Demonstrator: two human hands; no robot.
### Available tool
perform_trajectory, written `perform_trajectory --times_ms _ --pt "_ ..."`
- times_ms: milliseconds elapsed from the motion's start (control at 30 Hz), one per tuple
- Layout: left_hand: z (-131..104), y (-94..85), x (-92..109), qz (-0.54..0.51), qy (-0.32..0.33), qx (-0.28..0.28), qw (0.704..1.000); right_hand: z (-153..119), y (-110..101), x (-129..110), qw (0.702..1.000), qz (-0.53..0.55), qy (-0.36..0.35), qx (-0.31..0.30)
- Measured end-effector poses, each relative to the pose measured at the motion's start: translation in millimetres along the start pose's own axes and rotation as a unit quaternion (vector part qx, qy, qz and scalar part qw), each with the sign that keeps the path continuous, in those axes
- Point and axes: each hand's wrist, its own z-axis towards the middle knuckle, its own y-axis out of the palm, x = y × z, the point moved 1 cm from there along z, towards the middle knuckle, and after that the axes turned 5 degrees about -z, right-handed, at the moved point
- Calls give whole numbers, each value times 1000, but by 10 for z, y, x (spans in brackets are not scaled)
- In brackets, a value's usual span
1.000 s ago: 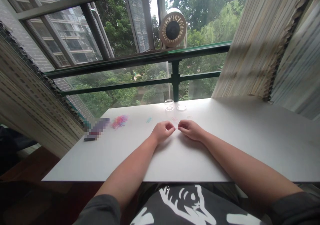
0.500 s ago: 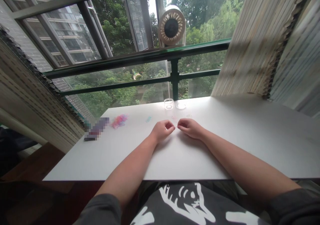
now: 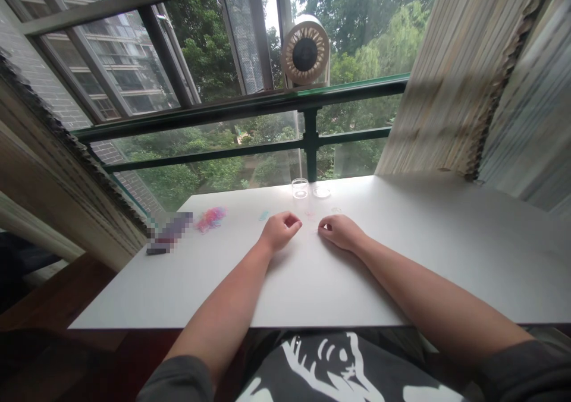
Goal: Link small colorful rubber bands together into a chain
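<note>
My left hand [image 3: 282, 231] is over the middle of the white table [image 3: 285, 295], thumb and forefinger pressed together. Whether anything is between its fingertips is too small to see. Across a narrow gap, my right hand [image 3: 342, 232] pinches a thin pale pink strand, apparently a small rubber band [image 3: 315, 230], that pokes out towards the left. Just beyond the gap lie a few pink bands [image 3: 309, 214]. Teal bands [image 3: 264, 216] rest past my left hand, and a pale clear-looking little group [image 3: 336, 210] lies behind my right hand.
A heap of pink, orange and purple bands [image 3: 211, 219] lies at the far left, beside a blurred-out purple object [image 3: 172, 234]. At the back edge stand a clear round container [image 3: 300, 189] and a clear lid [image 3: 322, 192]. Behind are a green railing and a round fan [image 3: 306, 54].
My hands have drawn apart, the left one moving left and the right one slightly right. The thin strand that spanned between their fingertips now shows only at my right hand.
</note>
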Motion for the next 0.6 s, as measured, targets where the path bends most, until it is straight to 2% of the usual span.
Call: perform_trajectory --times_ms 267,600 --pt "26 -109 -67 -2 -16 26 1000 19 42 17 996 -68 49 10" --pt "26 -118 -47 1 -24 27 999 105 92 -80 994 -90 64 19"
